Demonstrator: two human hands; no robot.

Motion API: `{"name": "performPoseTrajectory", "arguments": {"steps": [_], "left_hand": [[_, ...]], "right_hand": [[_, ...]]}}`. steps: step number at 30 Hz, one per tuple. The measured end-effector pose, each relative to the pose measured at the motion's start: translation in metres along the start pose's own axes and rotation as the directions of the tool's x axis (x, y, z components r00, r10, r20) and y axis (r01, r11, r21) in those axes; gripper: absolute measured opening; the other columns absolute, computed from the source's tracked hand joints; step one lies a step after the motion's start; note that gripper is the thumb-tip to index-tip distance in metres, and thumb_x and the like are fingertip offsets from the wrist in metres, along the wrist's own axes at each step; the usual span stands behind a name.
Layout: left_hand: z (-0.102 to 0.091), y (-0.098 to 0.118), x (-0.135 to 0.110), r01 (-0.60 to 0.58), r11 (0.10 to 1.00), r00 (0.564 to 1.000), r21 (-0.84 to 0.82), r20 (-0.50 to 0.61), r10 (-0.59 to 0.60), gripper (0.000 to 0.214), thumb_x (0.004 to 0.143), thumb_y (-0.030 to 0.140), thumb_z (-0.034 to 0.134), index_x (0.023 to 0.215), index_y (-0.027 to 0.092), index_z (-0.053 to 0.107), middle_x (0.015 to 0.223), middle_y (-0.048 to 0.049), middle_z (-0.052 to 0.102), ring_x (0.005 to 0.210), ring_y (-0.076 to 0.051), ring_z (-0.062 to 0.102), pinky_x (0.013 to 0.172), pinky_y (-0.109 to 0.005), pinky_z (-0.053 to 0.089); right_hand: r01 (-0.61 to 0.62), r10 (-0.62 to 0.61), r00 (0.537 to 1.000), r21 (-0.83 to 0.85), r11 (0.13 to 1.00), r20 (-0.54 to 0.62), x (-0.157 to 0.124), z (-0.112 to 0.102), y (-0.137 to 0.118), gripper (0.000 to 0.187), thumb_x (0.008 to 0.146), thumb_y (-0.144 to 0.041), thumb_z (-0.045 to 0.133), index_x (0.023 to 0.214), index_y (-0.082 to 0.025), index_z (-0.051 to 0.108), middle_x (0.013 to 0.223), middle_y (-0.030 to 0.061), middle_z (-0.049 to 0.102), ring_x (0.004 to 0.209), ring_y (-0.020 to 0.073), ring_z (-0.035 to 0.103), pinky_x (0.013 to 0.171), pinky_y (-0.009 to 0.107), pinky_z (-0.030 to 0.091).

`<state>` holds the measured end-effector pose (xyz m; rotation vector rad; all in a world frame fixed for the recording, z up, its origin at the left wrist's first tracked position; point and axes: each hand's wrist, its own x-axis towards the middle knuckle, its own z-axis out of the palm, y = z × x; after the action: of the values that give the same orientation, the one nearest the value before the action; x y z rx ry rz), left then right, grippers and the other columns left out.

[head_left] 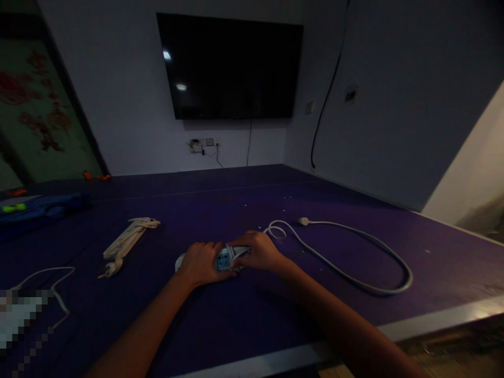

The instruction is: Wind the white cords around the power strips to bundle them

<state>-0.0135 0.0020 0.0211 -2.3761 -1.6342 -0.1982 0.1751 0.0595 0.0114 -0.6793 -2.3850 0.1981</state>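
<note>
We worked at a wide purple table [220,325], its pale front edge just below our forearms, with a dark television [232,65] on the wall beyond its far edge. A long white cable [354,281] looped out toward the table's right edge, its plug [303,221] lying free further back. Toward the left edge lay a second power strip [126,239], bundled with its own cord and well apart from our hands. Near the middle of the table sat the power strip [226,258] we were handling. Our left hand [200,262] was curled down over its left end, and our right hand [258,251] closed on the cord wrapped across its top; in the dim light we could not quite tell how tight either grip was. We judged the wraps could slip loose if the long trailing cable dragged or snagged on the table.
</note>
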Motion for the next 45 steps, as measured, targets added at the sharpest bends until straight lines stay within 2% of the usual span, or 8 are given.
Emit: {"name": "performPoseTrajectory", "arguments": {"steps": [5, 14, 21, 24, 29, 35, 39, 45], "left_hand": [[-0.002, -0.003, 0.002, 0.018, 1.0, 0.999, -0.023, 0.036, -0.018, 0.082, 0.063, 0.085, 0.031, 0.101, 0.018, 0.061, 0.087, -0.0098, 0.069, 0.076, -0.026, 0.065, 0.063, -0.032, 0.044], [-0.006, -0.005, 0.003, 0.069, 0.997, 0.997, -0.04, 0.042, -0.067, 0.082, 0.064, 0.083, 0.033, 0.107, 0.019, 0.06, 0.087, -0.0093, 0.069, 0.075, -0.026, 0.065, 0.061, -0.032, 0.044], [-0.004, 0.0, 0.002, -0.007, 0.999, 0.999, -0.038, 0.042, 0.009, 0.078, 0.061, 0.084, 0.038, 0.097, 0.019, 0.062, 0.082, -0.0095, 0.068, 0.074, -0.027, 0.065, 0.063, -0.034, 0.045], [-0.001, 0.005, 0.0, -0.08, 0.997, 0.997, -0.007, 0.01, 0.08, 0.074, 0.059, 0.082, 0.044, 0.093, 0.018, 0.061, 0.081, -0.0094, 0.067, 0.074, -0.027, 0.064, 0.066, -0.036, 0.045], [0.003, 0.011, -0.002, -0.169, 0.984, 0.984, 0.049, -0.049, 0.171, 0.077, 0.057, 0.082, 0.046, 0.095, 0.017, 0.061, 0.077, -0.0088, 0.066, 0.072, -0.025, 0.063, 0.068, -0.037, 0.046], [0.005, 0.016, -0.003, -0.244, 0.968, 0.962, 0.052, -0.113, 0.249, 0.083, 0.054, 0.086, 0.042, 0.096, 0.016, 0.062, 0.074, -0.0087, 0.065, 0.069, -0.024, 0.062, 0.066, -0.037, 0.046], [0.009, 0.015, -0.002, -0.266, 0.963, 0.946, 0.033, -0.182, 0.267, 0.085, 0.055, 0.086, 0.041, 0.094, 0.015, 0.062, 0.075, -0.0094, 0.065, 0.068, -0.025, 0.061, 0.065, -0.038, 0.046], [0.013, 0.013, -0.002, -0.295, 0.955, 0.937, -0.022, -0.205, 0.284, 0.081, 0.054, 0.085, 0.044, 0.092, 0.015, 0.06, 0.079, -0.0095, 0.065, 0.069, -0.023, 0.061, 0.064, -0.036, 0.045]], "right_hand": [[-0.076, 0.07, 0.997, 0.17, 0.983, 0.039, 0.002, -0.01, 0.006, 0.048, 0.056, -0.039, 0.08, 0.1, -0.023, 0.07, 0.096, 0.0039, 0.071, 0.083, 0.0184, 0.065, 0.069, 0.025, 0.044], [-0.042, 0.024, 0.999, 0.426, 0.904, 0.047, 0.003, -0.03, 0.021, 0.014, 0.068, -0.028, 0.072, 0.078, -0.018, 0.073, 0.088, 0.0053, 0.071, 0.085, 0.0177, 0.065, 0.078, 0.029, 0.048], [-0.013, 0.055, 0.994, 0.396, 0.918, -0.094, 0.005, -0.019, 0.013, 0.011, 0.071, -0.029, 0.071, 0.079, -0.02, 0.073, 0.078, 0.0033, 0.07, 0.076, 0.0158, 0.063, 0.072, 0.028, 0.047], [-0.024, 0.072, 0.994, 0.461, 0.887, -0.087, 0.005, -0.012, 0.011, 0.015, 0.07, -0.031, 0.072, 0.081, -0.021, 0.074, 0.078, 0.0034, 0.069, 0.076, 0.0156, 0.063, 0.07, 0.027, 0.047], [-0.077, 0.074, 0.997, 0.617, 0.783, 0.03, 0.003, -0.008, 0.017, 0.021, 0.069, -0.034, 0.073, 0.082, -0.018, 0.074, 0.078, 0.0045, 0.068, 0.073, 0.0146, 0.061, 0.066, 0.026, 0.046], [-0.235, 0.105, 0.971, 0.803, 0.547, 0.213, 0.002, 0.003, 0.03, 0.024, 0.063, -0.035, 0.076, 0.079, -0.017, 0.074, 0.077, 0.0036, 0.067, 0.068, 0.0118, 0.059, 0.063, 0.025, 0.046], [-0.306, 0.145, 0.952, 0.86, 0.408, 0.27, 0.001, 0.013, 0.036, 0.024, 0.061, -0.036, 0.078, 0.075, -0.016, 0.074, 0.075, 0.0035, 0.068, 0.065, 0.0106, 0.058, 0.061, 0.023, 0.044], [-0.392, 0.201, 0.917, 0.874, 0.288, 0.345, -0.003, 0.024, 0.04, 0.027, 0.058, -0.036, 0.08, 0.072, -0.014, 0.073, 0.069, 0.002, 0.067, 0.059, 0.0096, 0.056, 0.058, 0.022, 0.042]]}}
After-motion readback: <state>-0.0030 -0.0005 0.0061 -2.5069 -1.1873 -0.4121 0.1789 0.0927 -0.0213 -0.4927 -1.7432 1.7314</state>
